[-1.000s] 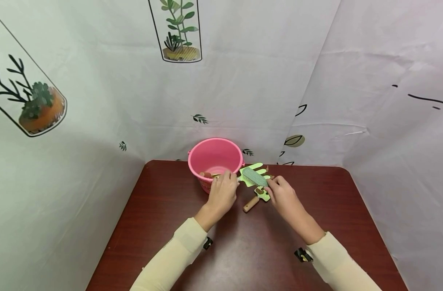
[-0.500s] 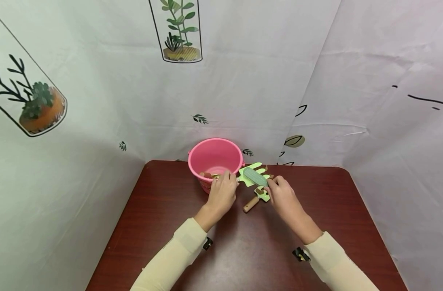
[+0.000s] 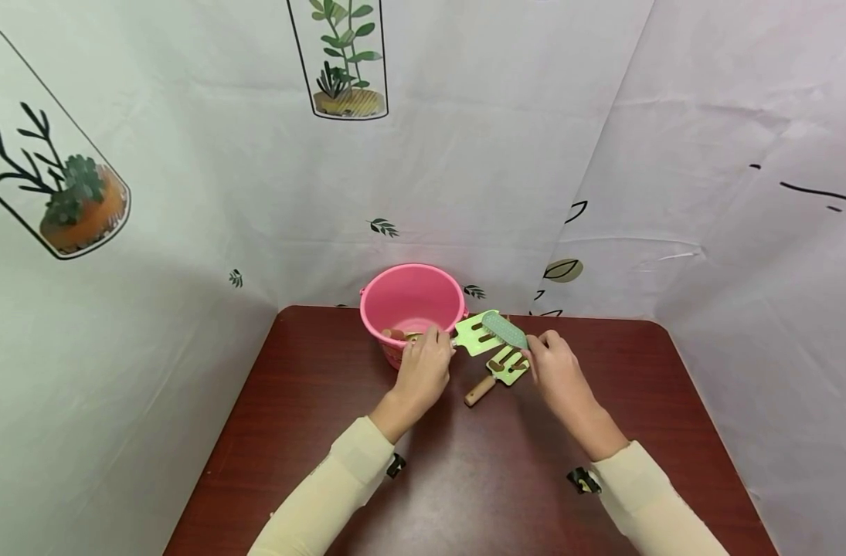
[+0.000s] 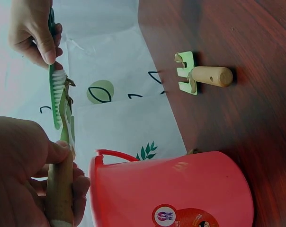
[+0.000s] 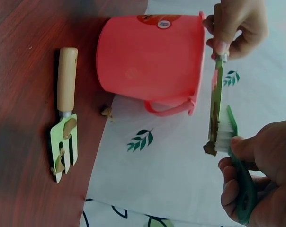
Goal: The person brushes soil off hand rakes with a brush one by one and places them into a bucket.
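While the left hand grips a fork near the bucket, the right hand grasps a brush, its bristles touching that fork; a second fork lies on the bench.

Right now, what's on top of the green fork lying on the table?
One brown clump sits on the green fork near its handle, another clump along its prongs. The metal directly beneath them is covered.
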The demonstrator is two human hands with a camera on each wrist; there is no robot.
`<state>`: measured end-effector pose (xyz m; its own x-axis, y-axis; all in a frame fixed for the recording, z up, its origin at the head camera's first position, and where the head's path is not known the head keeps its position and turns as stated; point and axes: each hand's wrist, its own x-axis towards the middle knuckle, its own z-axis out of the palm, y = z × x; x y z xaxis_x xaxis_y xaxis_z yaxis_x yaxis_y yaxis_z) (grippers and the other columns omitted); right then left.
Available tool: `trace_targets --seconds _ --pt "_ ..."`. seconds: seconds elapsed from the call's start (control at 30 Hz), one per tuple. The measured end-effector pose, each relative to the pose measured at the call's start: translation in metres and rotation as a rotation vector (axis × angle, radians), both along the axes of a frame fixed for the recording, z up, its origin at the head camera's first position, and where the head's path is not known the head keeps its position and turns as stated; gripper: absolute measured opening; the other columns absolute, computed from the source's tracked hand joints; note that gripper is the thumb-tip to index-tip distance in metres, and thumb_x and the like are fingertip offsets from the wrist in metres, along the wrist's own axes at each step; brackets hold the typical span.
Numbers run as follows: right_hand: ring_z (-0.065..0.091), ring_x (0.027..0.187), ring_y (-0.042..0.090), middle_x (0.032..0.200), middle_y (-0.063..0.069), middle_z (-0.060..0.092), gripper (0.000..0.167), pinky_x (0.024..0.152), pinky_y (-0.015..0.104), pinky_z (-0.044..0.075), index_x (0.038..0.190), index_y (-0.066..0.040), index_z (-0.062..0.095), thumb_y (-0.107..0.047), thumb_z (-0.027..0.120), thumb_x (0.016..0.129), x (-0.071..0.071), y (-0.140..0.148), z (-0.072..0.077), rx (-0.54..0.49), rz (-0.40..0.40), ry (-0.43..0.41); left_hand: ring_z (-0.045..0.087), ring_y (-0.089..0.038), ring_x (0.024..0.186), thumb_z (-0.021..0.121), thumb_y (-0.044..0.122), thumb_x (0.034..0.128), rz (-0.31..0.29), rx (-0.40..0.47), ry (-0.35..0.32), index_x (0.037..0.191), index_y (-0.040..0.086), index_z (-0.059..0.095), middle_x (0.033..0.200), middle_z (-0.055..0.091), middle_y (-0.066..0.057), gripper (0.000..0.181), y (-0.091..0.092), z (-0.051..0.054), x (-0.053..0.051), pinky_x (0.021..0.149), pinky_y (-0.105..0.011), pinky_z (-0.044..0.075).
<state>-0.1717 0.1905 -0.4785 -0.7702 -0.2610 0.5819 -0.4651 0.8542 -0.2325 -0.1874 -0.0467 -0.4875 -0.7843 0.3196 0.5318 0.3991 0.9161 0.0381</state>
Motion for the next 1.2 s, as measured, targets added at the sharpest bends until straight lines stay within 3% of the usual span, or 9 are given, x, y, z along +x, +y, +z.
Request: trace_targets --seconds 0.8,1.2 --pt "0.059 0.073 0.04 0.087 0.024 0.057 0.017 0.066 0.053 0.054 0.102 0.012 0.069 0.004 0.074 0.089 -0.009 0.042 -0.005 -0.055 -0.092 -0.01 0.063 -0.026 0.065 0.072 0.016 0.0955 -0.012 -0.008 0.027 0.095 0.002 0.066 0.08 0.059 -0.008 0.015 -0.005 0.004 0.001 0.055 -0.039 0.05" --pt "0.061 0.075 0.036 0.089 0.023 0.058 0.02 0.065 0.05 0.054 0.107 0.012 0.071 0.0 0.074 0.091 -0.005 0.033 0.008 -0.094 -0.062 -0.032 0.065 -0.027 0.069 0.074 0.013 0.0927 -0.009 -0.015 0.011 0.099 0.0 0.068 0.084 0.061 -0.009 0.016 -0.003 0.001 0.0 0.057 -0.041 0.052"
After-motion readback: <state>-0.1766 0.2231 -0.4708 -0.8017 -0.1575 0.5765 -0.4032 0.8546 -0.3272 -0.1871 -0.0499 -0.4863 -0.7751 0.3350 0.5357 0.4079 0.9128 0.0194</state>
